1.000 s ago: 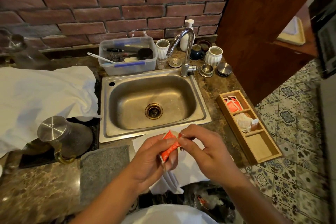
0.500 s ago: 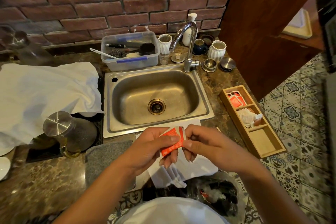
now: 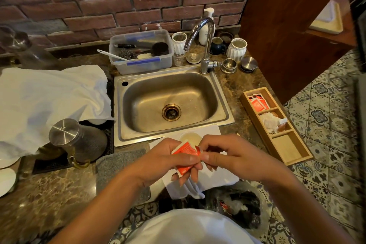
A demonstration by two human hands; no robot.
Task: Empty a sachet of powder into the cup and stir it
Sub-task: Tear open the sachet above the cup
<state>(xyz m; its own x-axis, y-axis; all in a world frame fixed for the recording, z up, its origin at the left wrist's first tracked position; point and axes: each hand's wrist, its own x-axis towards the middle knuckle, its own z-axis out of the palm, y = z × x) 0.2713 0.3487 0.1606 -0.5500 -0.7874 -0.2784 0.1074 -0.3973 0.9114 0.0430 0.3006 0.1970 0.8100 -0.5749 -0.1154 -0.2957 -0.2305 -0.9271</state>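
Both hands hold a small orange sachet (image 3: 186,151) in front of me, just below the sink's front edge. My left hand (image 3: 164,161) pinches its body between thumb and fingers. My right hand (image 3: 223,154) pinches its top right corner, where a tear shows. Right behind the hands, a white cup (image 3: 190,138) with pale liquid stands on a white cloth (image 3: 215,178); only part of its rim shows above my fingers. No stirrer is visible near the cup.
A steel sink (image 3: 170,103) with tap (image 3: 206,45) lies ahead. A wooden tray (image 3: 277,125) with more orange sachets sits at right. A steel-lidded jug (image 3: 77,140) and a white cloth (image 3: 49,101) are at left, a grey mat (image 3: 118,164) beside my left arm.
The hands and sachet stayed in place below the sink. The sachet's top corner has come apart at my right fingers, and the cup's rim now shows behind the hands.
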